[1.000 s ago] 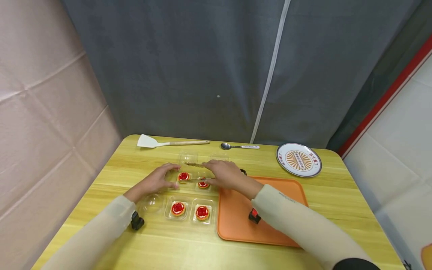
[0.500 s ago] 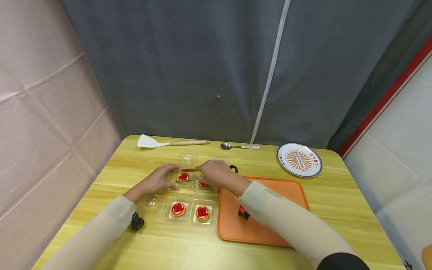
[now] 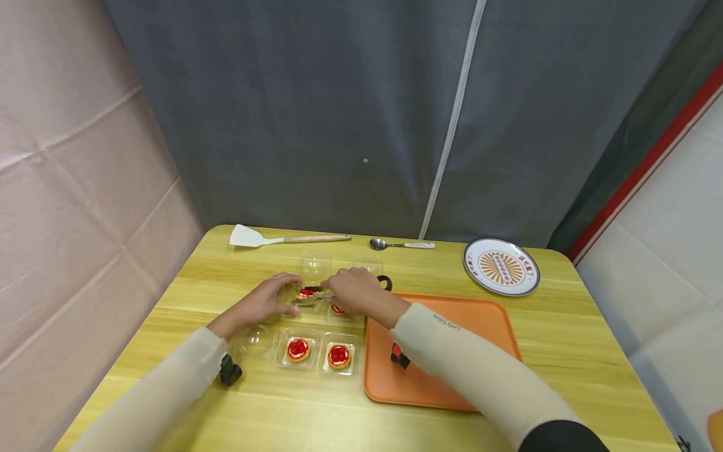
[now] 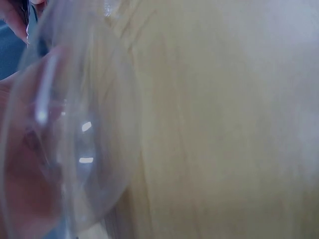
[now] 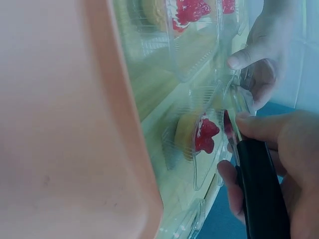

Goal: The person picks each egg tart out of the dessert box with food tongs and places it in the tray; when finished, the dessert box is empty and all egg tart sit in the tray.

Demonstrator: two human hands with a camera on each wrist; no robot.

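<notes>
Tongs (image 3: 314, 294) are in the right hand (image 3: 356, 290), fingers wrapped round the black handle, tips closed on a red-topped tart (image 3: 307, 292) just above centre-left of the head view, in the far row of a clear plastic tray (image 3: 316, 351). The left hand (image 3: 262, 302) rests against the tray's left edge, fingers relaxed, holding nothing. An orange tray (image 3: 452, 326) sits just right of the tarts on the wooden table (image 3: 565, 351).

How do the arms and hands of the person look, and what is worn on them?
Both arms wear long cream sleeves; the right sleeve has small dark lettering near the wrist. A small black device sits under the left wrist, a black-and-red device under the right. The left hand and right hand are bare.
</notes>
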